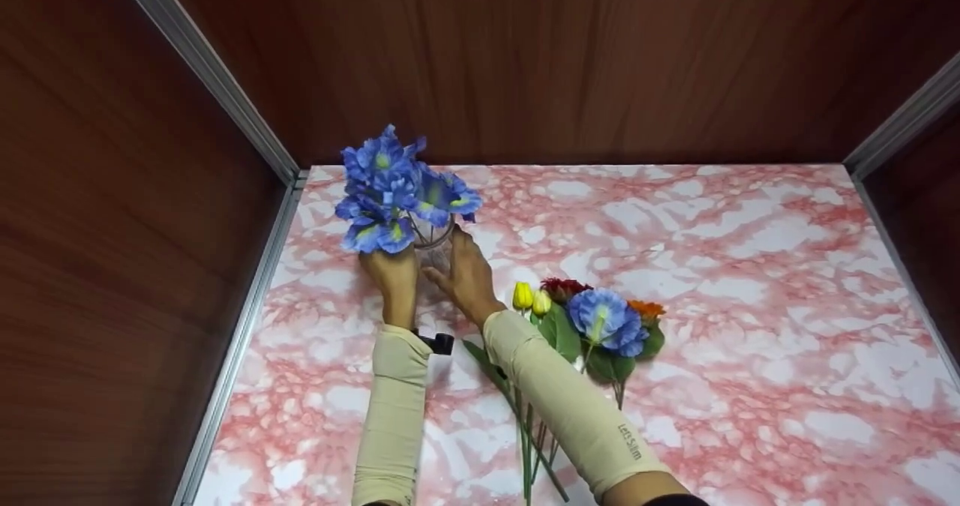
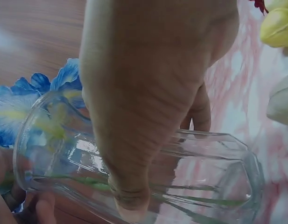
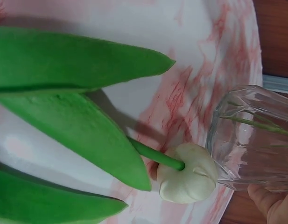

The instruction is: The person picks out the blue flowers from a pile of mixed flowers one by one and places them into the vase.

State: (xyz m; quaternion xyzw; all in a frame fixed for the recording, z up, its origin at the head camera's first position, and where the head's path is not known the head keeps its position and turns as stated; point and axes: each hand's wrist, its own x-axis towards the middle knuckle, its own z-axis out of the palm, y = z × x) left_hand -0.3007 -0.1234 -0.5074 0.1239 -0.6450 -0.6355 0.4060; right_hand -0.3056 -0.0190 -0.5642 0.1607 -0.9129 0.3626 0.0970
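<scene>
A clear glass vase (image 2: pixel 218 144) holds green stems, and a bunch of blue artificial irises (image 1: pixel 390 184) spreads above its rim. From the right, my right hand (image 1: pixel 471 273) grips the vase's body, thumb laid across the near side. My left hand (image 1: pixel 394 277) is at the rim under the blossoms, its fingers (image 2: pixel 6 205) curled around the iris stems; most of this hand is hidden by petals in the head view. In the right wrist view the vase's base end is beside a white tulip (image 3: pixel 188 172).
Right of the vase lie yellow tulips (image 1: pixel 523 296), a dark red flower (image 1: pixel 564 288), a loose blue flower (image 1: pixel 604 318) and an orange flower (image 1: pixel 646 309), partly beneath my right sleeve. Brown wood panels (image 1: pixel 525 64) with metal rails (image 1: pixel 225 79) border the pink-marbled tabletop (image 1: pixel 750 266).
</scene>
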